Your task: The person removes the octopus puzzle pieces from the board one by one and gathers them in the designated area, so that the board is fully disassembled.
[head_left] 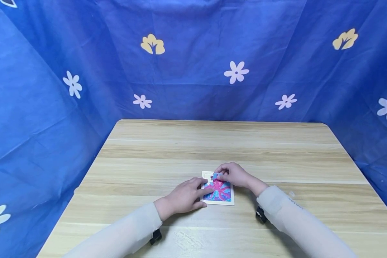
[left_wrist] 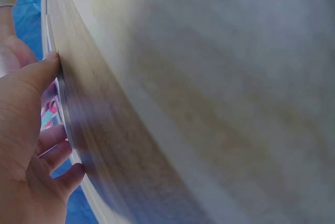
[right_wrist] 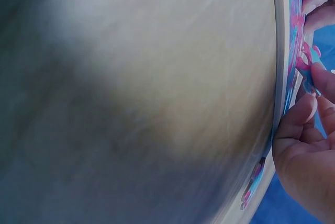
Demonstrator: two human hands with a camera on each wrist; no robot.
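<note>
A small square jigsaw puzzle (head_left: 224, 196), a pink octopus-like figure on blue, lies in a white tray (head_left: 219, 204) on the table. Its upper left corner shows bare white tray floor. My right hand (head_left: 237, 174) pinches a blue-and-pink puzzle piece (right_wrist: 309, 66) between thumb and fingertips, tilted, over the top of the tray. At the tray's left side, my left hand (head_left: 184, 196) spreads relaxed fingers over the edge, with the index finger on the picture and the thumb by the lower left corner.
Another colourful puzzle piece (right_wrist: 253, 183) lies on the table near my right hand in the right wrist view. The light wooden table (head_left: 167, 143) extends around the tray. A blue flowered cloth (head_left: 193, 64) hangs behind it and along the sides.
</note>
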